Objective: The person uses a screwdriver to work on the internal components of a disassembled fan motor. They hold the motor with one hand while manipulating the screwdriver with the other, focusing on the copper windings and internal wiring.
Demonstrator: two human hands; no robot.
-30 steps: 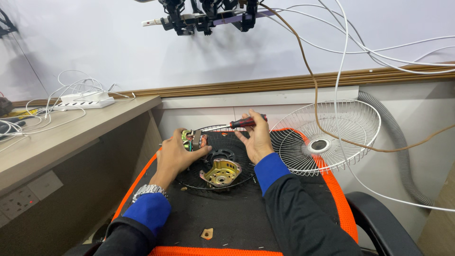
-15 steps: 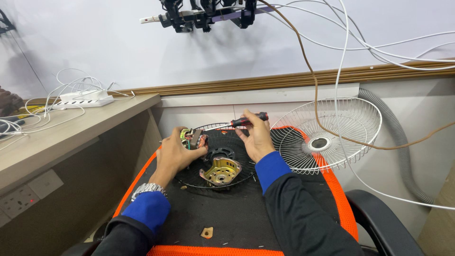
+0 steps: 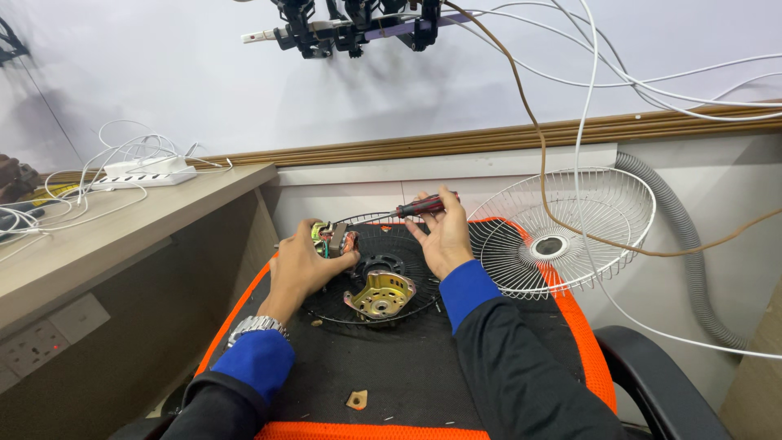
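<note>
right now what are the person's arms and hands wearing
Both hands are bare, no gloves. The left hand has a silver metal watch at the wrist. Both arms wear dark sleeves with bright blue cuffs: the left cuff and the right cuff. No markings show.

A person's left hand (image 3: 303, 265) is gripping a small copper-wound motor part (image 3: 332, 239) while the right hand (image 3: 444, 236) is holding a red-handled screwdriver (image 3: 415, 209) whose shaft is pointing toward it. Both are hovering over a black fan grille (image 3: 342, 305) lying on an orange-edged black seat (image 3: 407, 367), with a brass-coloured bracket (image 3: 380, 293) resting between them. A white fan guard (image 3: 562, 232) is leaning nearby.
</note>
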